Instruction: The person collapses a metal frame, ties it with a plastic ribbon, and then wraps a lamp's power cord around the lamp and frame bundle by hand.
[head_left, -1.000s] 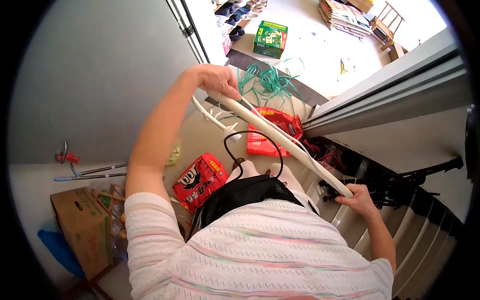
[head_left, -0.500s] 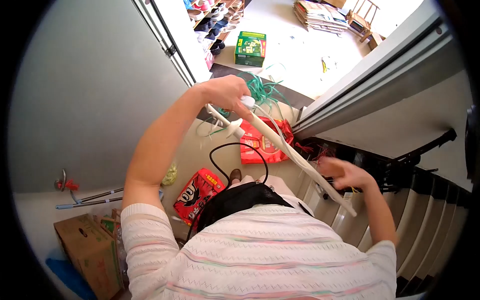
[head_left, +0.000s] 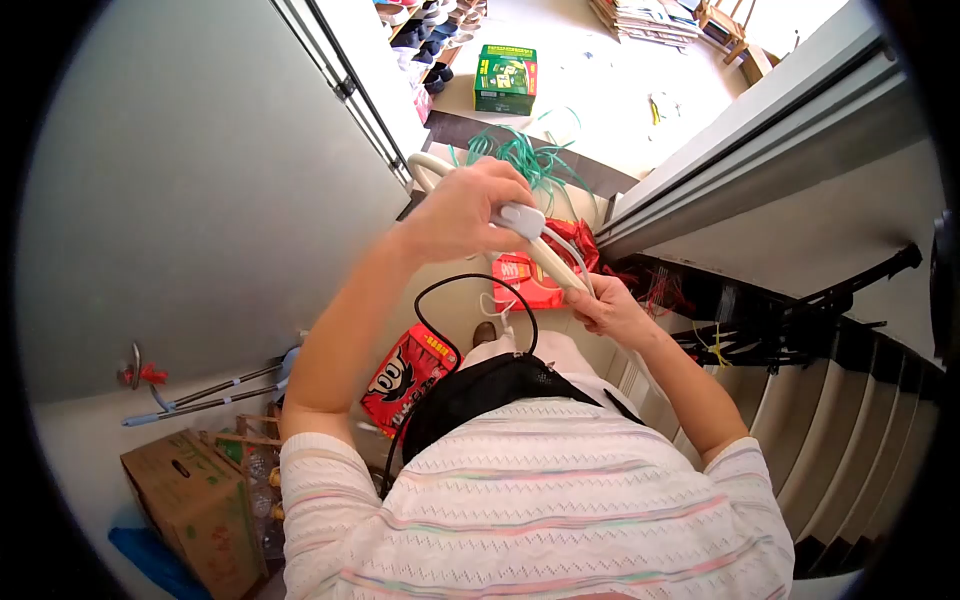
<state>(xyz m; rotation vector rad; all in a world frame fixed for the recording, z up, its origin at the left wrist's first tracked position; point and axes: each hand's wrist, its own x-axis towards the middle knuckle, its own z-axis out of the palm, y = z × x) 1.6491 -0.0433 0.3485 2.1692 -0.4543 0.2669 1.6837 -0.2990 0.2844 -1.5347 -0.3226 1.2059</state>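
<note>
A cream tube with a curved upper end slants between my hands in the head view. My left hand is closed around its upper part, beside a white plastic piece. From that piece a thin white cord runs along the tube. Lower down, my right hand grips the tube with thumb and fingers. Under the hands lies a red bag, partly hidden by them. Another red bag with black print is near my feet.
Tangled green strapping lies at the doorway, with a green box beyond it. A grey door stands on the left. Stairs go down on the right beside dark folded metal frames. A cardboard box sits lower left.
My right hand, apart from the tube before, has moved left and taken hold of it. My left hand has shifted right, and the tube's curved end now shows above it.
</note>
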